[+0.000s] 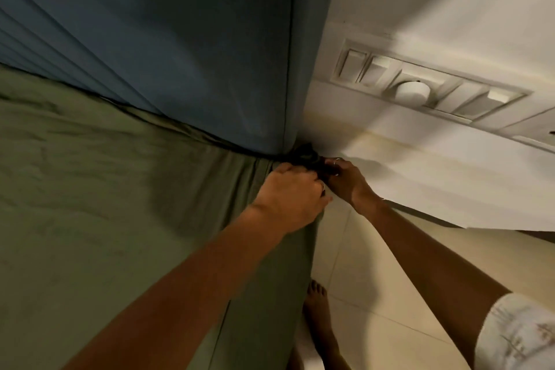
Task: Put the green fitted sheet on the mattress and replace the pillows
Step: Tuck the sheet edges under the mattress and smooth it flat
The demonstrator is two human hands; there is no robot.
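The green fitted sheet [105, 189] covers the top of the mattress and hangs down its right side. At the mattress corner beside the blue headboard [180, 39], the sheet's edge is bunched into a dark fold [306, 156]. My left hand [291, 195] is closed on the sheet at that corner, knuckles up. My right hand [345, 177] grips the same bunched corner from the wall side, fingers tucked into the fold. No pillows are in view.
A white wall [420, 9] with a switch panel [420, 87] stands close to the right of the bed. The gap between bed and wall is narrow, with a pale tiled floor [375, 294]. My bare foot [318, 315] stands in it.
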